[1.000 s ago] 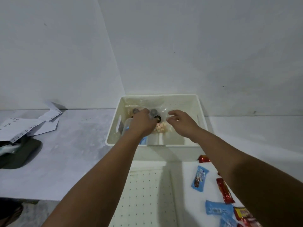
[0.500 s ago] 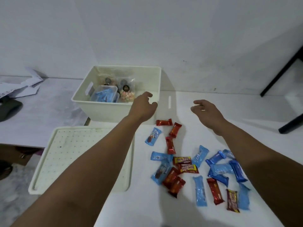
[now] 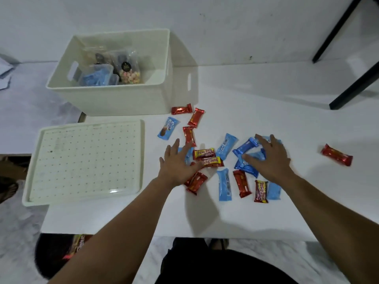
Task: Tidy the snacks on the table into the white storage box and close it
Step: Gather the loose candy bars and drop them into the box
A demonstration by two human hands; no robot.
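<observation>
Left hand (image 3: 178, 162) and right hand (image 3: 268, 160) — fingers spread, gripping nothing — lie on snack bars (image 3: 224, 184); open white storage box (image 3: 114, 97) beyond fingertips.

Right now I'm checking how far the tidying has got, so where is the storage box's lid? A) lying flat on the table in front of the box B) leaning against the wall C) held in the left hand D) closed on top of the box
A: the perforated white lid lies flat on the table in front of the open white storage box, and neither hand touches it.
</observation>
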